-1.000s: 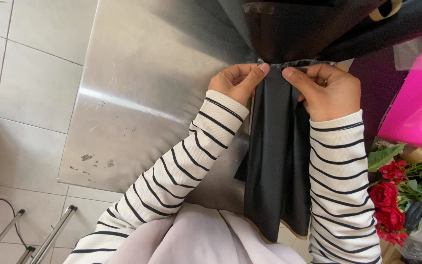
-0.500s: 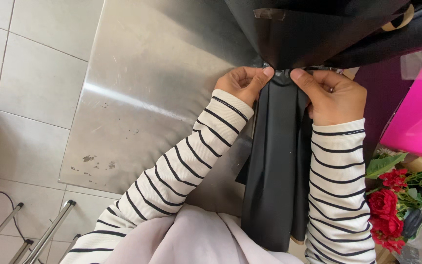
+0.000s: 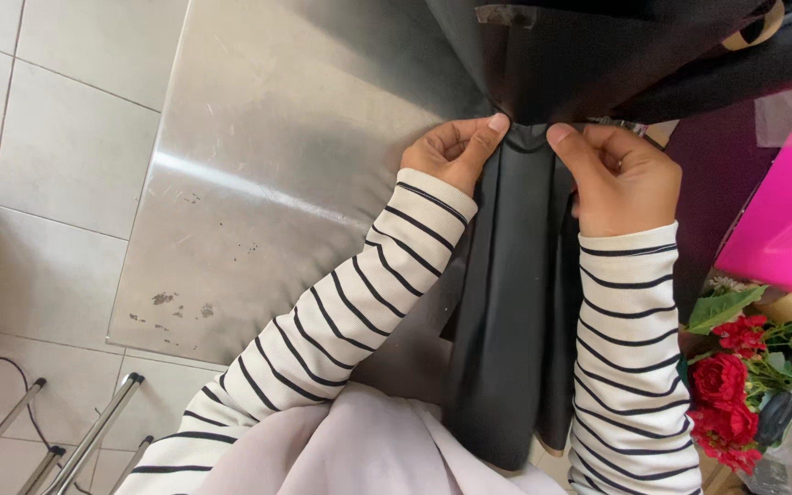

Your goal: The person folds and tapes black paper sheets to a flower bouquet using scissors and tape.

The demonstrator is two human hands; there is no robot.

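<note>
While the head camera looks straight down, the biggest thing in view is a dull, scuffed stainless-steel tabletop (image 3: 258, 183) filling the centre-left, w/ pale grey floor tiles (image 3: 38, 137) beyond its left edge. Next in size, a long strip of black pleated fabric (image 3: 511, 312) hangs from top centre down toward the person's lap, running over the table's right side; its upper end joins a larger dark mass of black cloth (image 3: 598, 55) at the top of the frame. Both forearms wear white sleeves w/ thin black stripes (image 3: 341, 312). A bright pink plastic object (image 3: 786, 220) sits at the right edge, approx. level w/ the hands; below it, a bunch of red flowers w/ green leaves (image 3: 735, 385). Thin metal legs (image 3: 75, 440) show at bottom left.

The left hand (image 3: 456, 147) is closed, thumb & fingers pinching the left edge of the fabric's top fold. The right hand (image 3: 621, 179) is likewise closed, pinching the right edge of that fold. The two thumbs are near each other but apart, w/ the gathered fabric between them, just below the dark cloth.
</note>
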